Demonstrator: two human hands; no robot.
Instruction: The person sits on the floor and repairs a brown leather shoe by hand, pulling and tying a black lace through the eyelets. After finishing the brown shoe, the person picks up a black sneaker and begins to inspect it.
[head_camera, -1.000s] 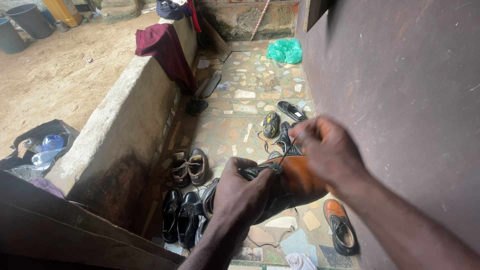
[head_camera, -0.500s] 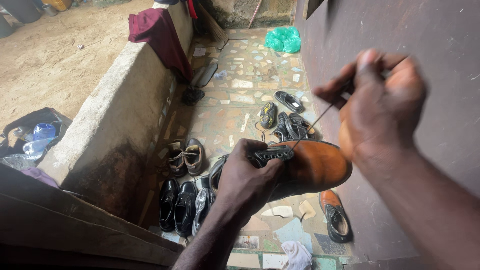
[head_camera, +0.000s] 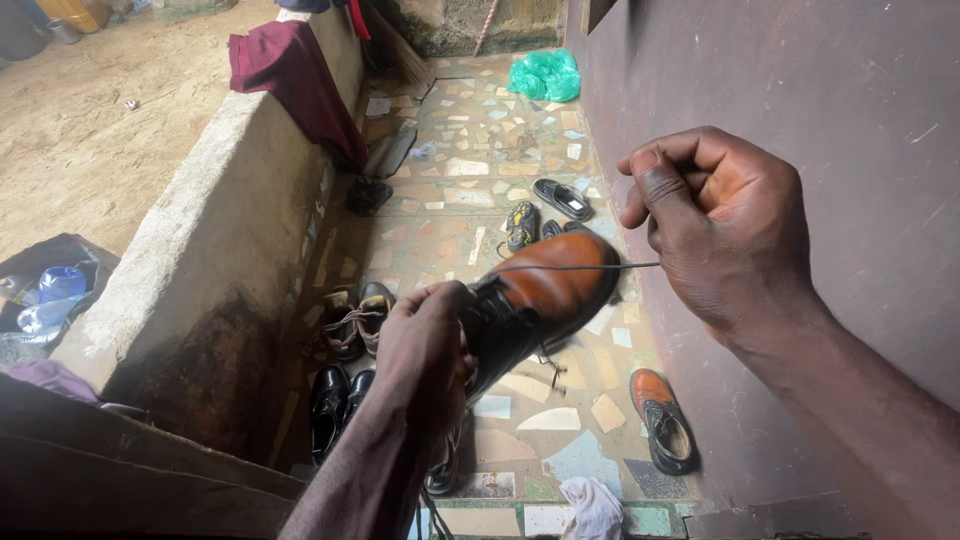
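Left hand (head_camera: 425, 345) is closed around the laced throat of a brown shoe (head_camera: 545, 290), holding it up over the tiled floor (head_camera: 455, 195), toe pointing far and right. Right hand (head_camera: 720, 225) is raised to the right, fingers pinched shut on a dark lace (head_camera: 575, 267) that runs taut from the shoe to the hand. Both grips are narrow: 1 holds the shoe, the other the lace.

Handling, as judged: the shoe looks like stiff leather with a firm sole, moderate in weight, polished and possibly slick at the toe; the laced throat is the secure place to hold. The lace is thin and limp, needing a tight pinch near its end.

Surroundings: a matching brown shoe (head_camera: 660, 420) lies on the floor near right; black shoes (head_camera: 335, 400) sit near left beside a low concrete wall (head_camera: 200, 230); a maroon cloth (head_camera: 290, 65) hangs over that wall; a green bag (head_camera: 545, 75) lies far
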